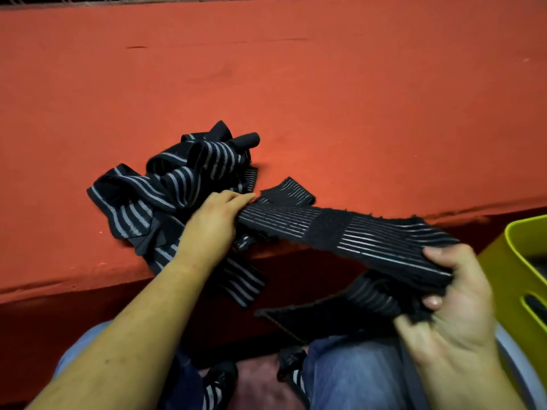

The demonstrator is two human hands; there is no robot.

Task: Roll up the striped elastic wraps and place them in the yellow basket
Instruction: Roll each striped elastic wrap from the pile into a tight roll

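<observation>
Wrap (pixel 340 232) stretched off worktop (pixel 296 84) front edge, both hands clamped: left hand (pixel 216 220), right hand (pixel 455 297). We're pre-roll; next, start rolling.

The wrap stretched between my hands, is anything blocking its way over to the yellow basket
Nothing visible does. The right hand grips one end of the wrap right beside the yellow basket, with open air between them. The wrap's far end, though, runs under the left hand at the tangled pile, and it isn't rolled yet.
</observation>
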